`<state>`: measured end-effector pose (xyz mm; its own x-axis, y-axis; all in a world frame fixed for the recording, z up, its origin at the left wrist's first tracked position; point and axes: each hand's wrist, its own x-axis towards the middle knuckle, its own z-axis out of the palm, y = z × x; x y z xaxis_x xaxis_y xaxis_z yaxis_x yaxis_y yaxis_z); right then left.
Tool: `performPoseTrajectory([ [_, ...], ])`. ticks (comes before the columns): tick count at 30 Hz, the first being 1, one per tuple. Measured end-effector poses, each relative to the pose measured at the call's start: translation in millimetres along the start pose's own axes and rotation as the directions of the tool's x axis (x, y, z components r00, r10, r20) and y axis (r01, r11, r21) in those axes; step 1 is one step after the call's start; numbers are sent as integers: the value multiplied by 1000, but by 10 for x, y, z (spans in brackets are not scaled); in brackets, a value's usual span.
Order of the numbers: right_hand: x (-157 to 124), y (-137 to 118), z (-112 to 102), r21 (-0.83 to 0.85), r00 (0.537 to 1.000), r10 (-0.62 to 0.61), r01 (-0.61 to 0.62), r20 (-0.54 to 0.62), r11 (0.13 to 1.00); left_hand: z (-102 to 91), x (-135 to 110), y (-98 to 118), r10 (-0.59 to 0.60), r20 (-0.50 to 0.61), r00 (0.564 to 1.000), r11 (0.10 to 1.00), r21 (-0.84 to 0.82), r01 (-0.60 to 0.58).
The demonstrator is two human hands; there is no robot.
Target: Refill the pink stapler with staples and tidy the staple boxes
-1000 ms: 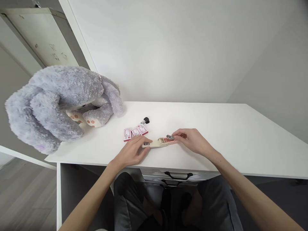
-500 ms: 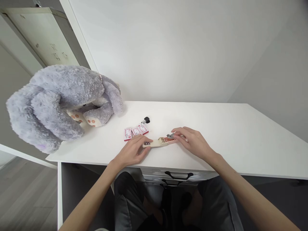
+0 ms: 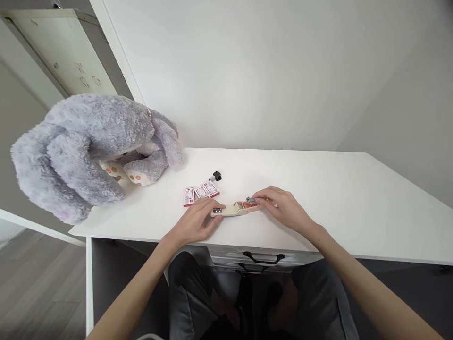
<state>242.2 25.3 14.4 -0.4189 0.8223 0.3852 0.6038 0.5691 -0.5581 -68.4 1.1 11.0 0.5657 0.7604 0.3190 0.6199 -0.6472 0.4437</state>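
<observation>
A cream and pink stapler [image 3: 231, 209] lies opened out on the white desktop. My left hand [image 3: 196, 219] rests around its left end, thumb and fingers gripping the cream arm beside a shiny metal plate [image 3: 217, 210]. At the pink end, my right hand [image 3: 283, 206] pinches a small grey metal piece [image 3: 250, 200] just over the pink trough. The exact kind of that piece is too small to make out. My right fingers partly hide the far end of the trough.
Several small red-and-white boxes [image 3: 188, 196] lie behind my left hand. Near them is a small black and silver item [image 3: 215, 176]. A large grey plush toy [image 3: 102, 127] sits on the left. The desk's front edge and black drawer handles [image 3: 264, 259] are below my hands.
The grey metal piece has dropped slightly closer to the pink trough, together with my right fingertips. My left hand keeps its hold on the stapler. The view has shifted a little.
</observation>
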Motion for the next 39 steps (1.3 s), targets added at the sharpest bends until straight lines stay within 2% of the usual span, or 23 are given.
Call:
performPoseTrajectory([
  [5, -18, 6, 32, 60, 1000, -13, 15, -28, 998, 5, 3, 5, -4, 2, 1000, 1000, -1, 4],
  [11, -38, -19, 48, 115, 998, 34, -28, -50, 993, -5, 5, 26, -5, -12, 1000, 1000, -4, 5],
  [19, -29, -11, 79, 186, 983, 164, -146, -85, 972, 2, -3, 14, -10, -8, 1000, 1000, -16, 10],
  [24, 4, -37, 98, 312, 941, 327, -286, -86, 906, -2, 0, 21, -12, -8, 1000, 1000, -14, 12],
  [29, 32, -94, 105, 349, 918, 389, -339, -82, 874, 3, 0, 12, -2, -7, 1000, 1000, -6, 2],
  [33, 27, -103, 111, 320, 923, 372, -325, -99, 890, 9, -1, 6, 4, -6, 1000, 1000, -8, -4],
  [39, -25, -101, 131, 124, 946, 279, -261, -166, 957, 5, 4, 15, 0, -6, 1000, 1000, -6, 0],
])
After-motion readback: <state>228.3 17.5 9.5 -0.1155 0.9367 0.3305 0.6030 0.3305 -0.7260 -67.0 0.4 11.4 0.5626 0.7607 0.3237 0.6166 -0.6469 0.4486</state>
